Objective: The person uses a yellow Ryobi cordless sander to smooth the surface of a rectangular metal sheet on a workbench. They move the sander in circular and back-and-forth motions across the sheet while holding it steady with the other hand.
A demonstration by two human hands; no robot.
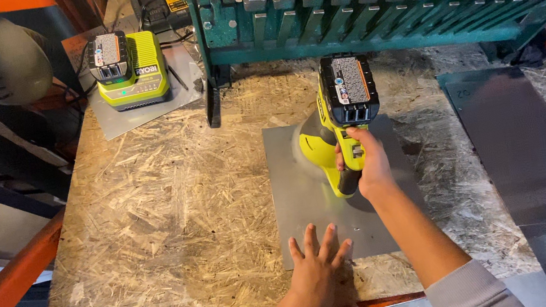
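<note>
Now right hand [369, 169] grips drill [340, 128], nose down on sheet [302, 200].

bench: strand-board top [173, 213] | frame: orange steel rails [4, 298] | rear: green sheet-metal brake [382, 12] (bolted bar)

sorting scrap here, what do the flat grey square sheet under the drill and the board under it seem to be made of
The flat grey square sheet looks like thin sheet metal, dull matt finish, with crisp edges and faint reflection. The pale flaky board beneath it looks like strand board: pressed wood chips show all over, unfinished. The left hand presses on the sheet; the right hand grips a yellow-green cordless drill, seemingly plastic-bodied.
</note>
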